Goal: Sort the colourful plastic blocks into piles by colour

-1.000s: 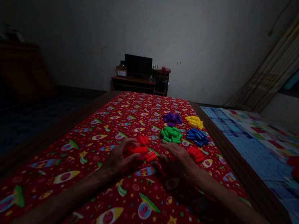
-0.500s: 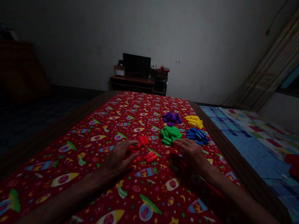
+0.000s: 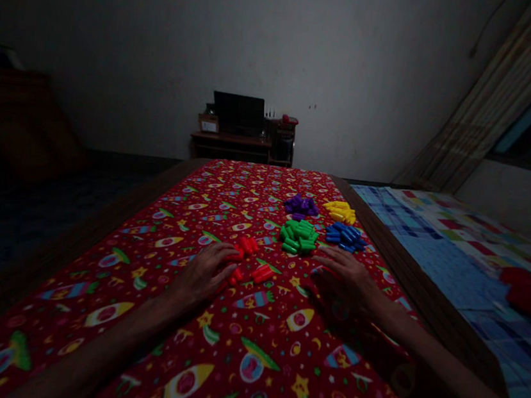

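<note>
The left hand (image 3: 203,269) is curving around some of the red pieces (image 3: 263,273), its thumb and fingers standing apart on either side, though whether they are gripping any is hard to tell. The red pieces are lying in small clusters on the cloth (image 3: 270,354), between the hands, around midway between the left and right edges of the counter (image 3: 413,275). The right hand (image 3: 345,277) is reaching in from the right edge with fingers stretched and slightly bent; its underside is hidden, so I cannot tell if it is holding anything. Its fingertips are pointing just beside the green pile (image 3: 298,236), with the blue pile (image 3: 345,236) sitting beyond, and the purple pile (image 3: 301,205) and yellow pile (image 3: 340,211) lying further toward the far edge. A careless sweep of that hand could be scattering green or blue pieces, and the short, rounded shapes look likely to be rolling, the blue and yellow ones being nearest the right edge. Dim light and red on red could be leaving a stray red piece overlooked
</note>
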A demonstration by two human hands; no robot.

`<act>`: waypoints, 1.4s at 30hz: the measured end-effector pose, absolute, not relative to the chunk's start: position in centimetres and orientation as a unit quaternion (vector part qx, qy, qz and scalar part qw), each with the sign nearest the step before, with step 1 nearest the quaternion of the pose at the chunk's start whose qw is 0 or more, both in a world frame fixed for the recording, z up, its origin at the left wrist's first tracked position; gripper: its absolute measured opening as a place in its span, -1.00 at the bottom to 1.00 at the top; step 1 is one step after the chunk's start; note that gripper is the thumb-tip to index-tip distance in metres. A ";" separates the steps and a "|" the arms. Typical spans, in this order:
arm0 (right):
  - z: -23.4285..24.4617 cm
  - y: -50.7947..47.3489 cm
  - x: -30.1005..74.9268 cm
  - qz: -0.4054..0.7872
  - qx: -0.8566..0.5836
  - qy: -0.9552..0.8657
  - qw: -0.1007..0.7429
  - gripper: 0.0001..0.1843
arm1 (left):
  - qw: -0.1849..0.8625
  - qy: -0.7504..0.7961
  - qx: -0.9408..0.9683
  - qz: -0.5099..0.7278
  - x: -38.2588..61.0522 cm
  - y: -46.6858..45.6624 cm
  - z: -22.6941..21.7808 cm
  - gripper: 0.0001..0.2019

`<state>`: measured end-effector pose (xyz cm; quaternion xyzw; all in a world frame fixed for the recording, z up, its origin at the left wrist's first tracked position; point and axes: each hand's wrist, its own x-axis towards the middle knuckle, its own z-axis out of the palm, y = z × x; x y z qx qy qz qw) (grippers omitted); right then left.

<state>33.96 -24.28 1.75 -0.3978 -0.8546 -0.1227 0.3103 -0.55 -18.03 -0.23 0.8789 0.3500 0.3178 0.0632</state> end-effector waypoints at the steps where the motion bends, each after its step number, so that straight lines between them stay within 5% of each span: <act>1: 1.9 -23.9 32.9 -0.099 -0.374 -0.867 0.313 -0.71 | 0.058 0.354 0.876 0.322 -0.6 -17.8 -0.3 -0.73; 8: 1.2 -23.3 24.4 -0.003 -0.324 -0.928 0.185 -0.56 | 0.047 0.402 0.856 0.323 -1.1 -16.8 -0.9 -0.69; 11: 0.9 -23.0 22.8 0.003 -0.337 -0.931 0.138 -0.65 | 0.055 0.402 0.858 0.314 -1.2 -16.9 -1.1 -0.68; 19: 1.6 -22.2 30.0 -0.051 -0.432 -0.874 0.217 -0.71 | 0.100 0.421 0.835 0.341 -1.3 -16.9 -0.7 -0.68; 25: 3.4 -23.0 35.7 -0.033 -0.530 -0.831 0.164 -0.81 | 0.157 0.472 0.777 0.386 -0.7 -17.3 0.9 -0.67; 34: 3.7 -24.1 29.9 -0.004 -0.407 -0.845 0.345 -0.77 | 0.389 0.414 0.652 0.501 1.3 -18.6 1.8 -0.56; 38: 3.3 -24.9 24.7 0.040 -0.304 -0.899 0.313 -0.52 | 0.466 0.370 0.662 0.455 2.8 -21.0 1.9 -0.49; 42: 2.9 -24.7 22.3 -0.021 -0.289 -0.922 0.256 -0.68 | 0.498 0.348 0.674 0.421 3.4 -22.5 1.6 -0.44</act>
